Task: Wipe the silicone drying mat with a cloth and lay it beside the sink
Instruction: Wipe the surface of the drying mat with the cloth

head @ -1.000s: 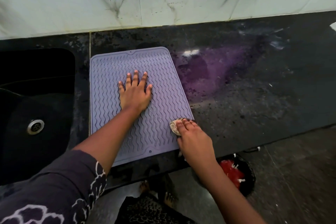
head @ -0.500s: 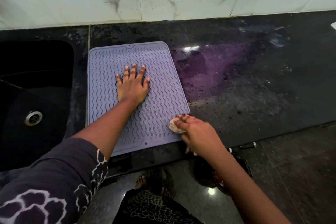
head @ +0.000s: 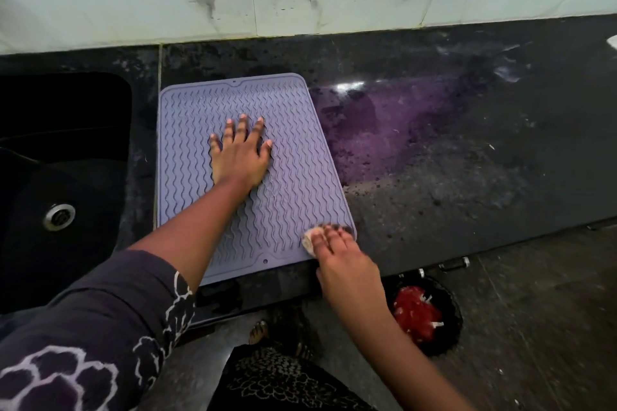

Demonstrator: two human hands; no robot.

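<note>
Grip of my right hand (head: pixel 344 264) bunches cloth (head: pixel 309 238), still at mat (head: pixel 300 130) near-right corner; left hand (head: pixel 240 157) stays flat; wiping unfinished.

The left hand (head: pixel 241 157) lies flat, palm down, on the lilac wavy-ribbed silicone mat (head: pixel 293 157), fingers spread and pointing to twelve o'clock. Its forearm runs in from seven o'clock out of a dark sleeve with white flower print (head: pixel 100 327). The right hand (head: pixel 337 253), its bare forearm entering from five o'clock, curls its fingers over a small pale wadded cloth (head: pixel 309 238).
</note>
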